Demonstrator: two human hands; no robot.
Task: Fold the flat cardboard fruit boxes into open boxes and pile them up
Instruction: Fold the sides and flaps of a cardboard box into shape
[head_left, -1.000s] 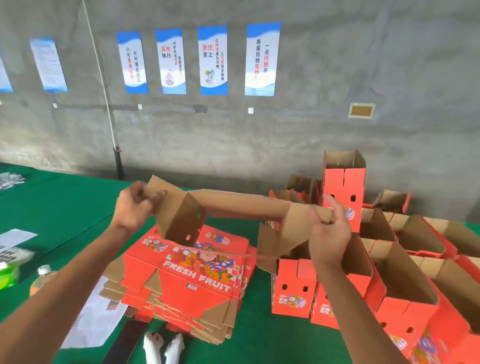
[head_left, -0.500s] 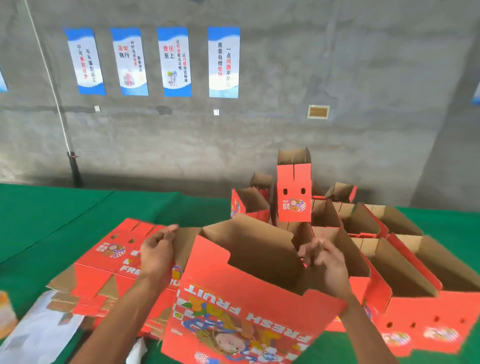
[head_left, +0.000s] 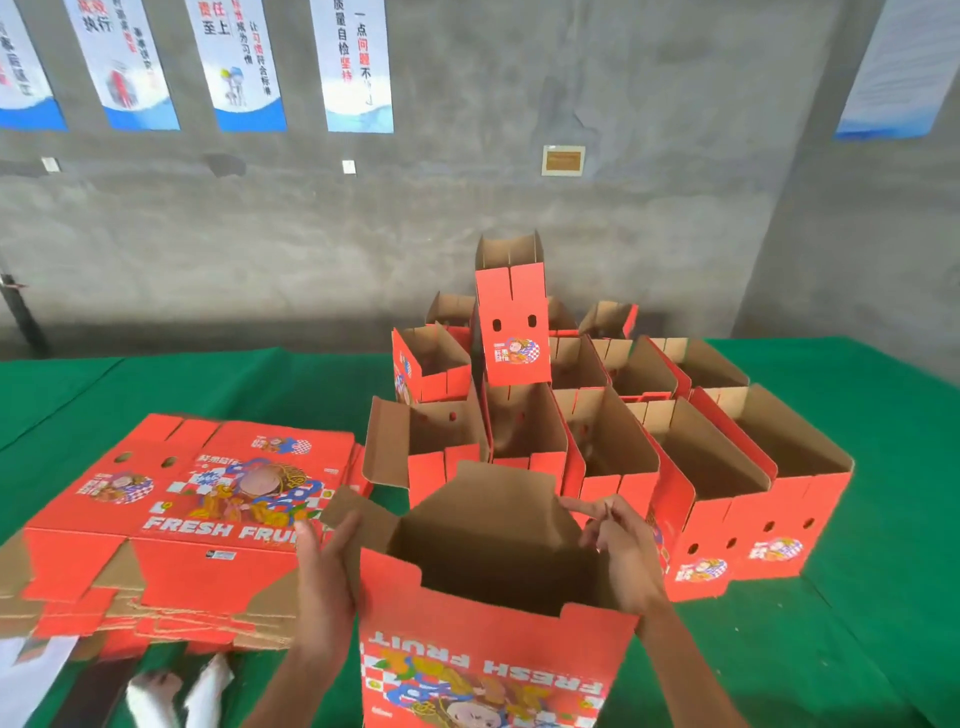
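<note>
While the green table (head_left: 156, 384) carries everything, its right half is taken up by the folded boxes (head_left: 753, 488), standing open-topped in touching rows with one box (head_left: 511, 332) perched upright on the rear ones. To the left lies the flat stack (head_left: 197, 519), printed side up. Between them, nearest the viewer, stands the half-formed box (head_left: 488, 660), mouth upward, just beside the front row. The left hand (head_left: 324, 582) lies with straight fingers against the box's left wall, beside a loose flap (head_left: 358, 519). The right hand (head_left: 618, 551) is at the right rim, fingers partly curled; whether they pinch the cardboard cannot be told. Likely risks: uneven pressure could let the walls spring back or skew, and the loose flap could crease if pushed in askew. The crowded rows leave little table room, so setting this box down may jostle the perched one. White scraps (head_left: 31, 670) lie at the near left edge.
</note>
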